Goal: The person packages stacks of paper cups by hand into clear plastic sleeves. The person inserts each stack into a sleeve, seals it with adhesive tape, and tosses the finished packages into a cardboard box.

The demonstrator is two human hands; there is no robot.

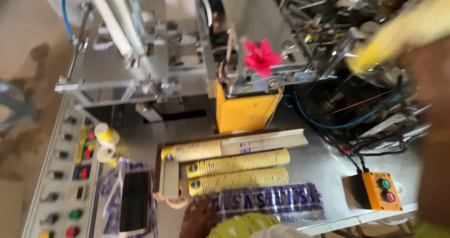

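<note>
Fingers of my left hand rest spread on the near printed wrapper, right hand blurred, grip unclear; nearest yellow cup stack, light and crushable, I'd grasp mid-length, gently.

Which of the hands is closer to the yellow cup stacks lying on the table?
Left. The left hand sits just below the cup stacks; the right hand is raised far right.
</note>
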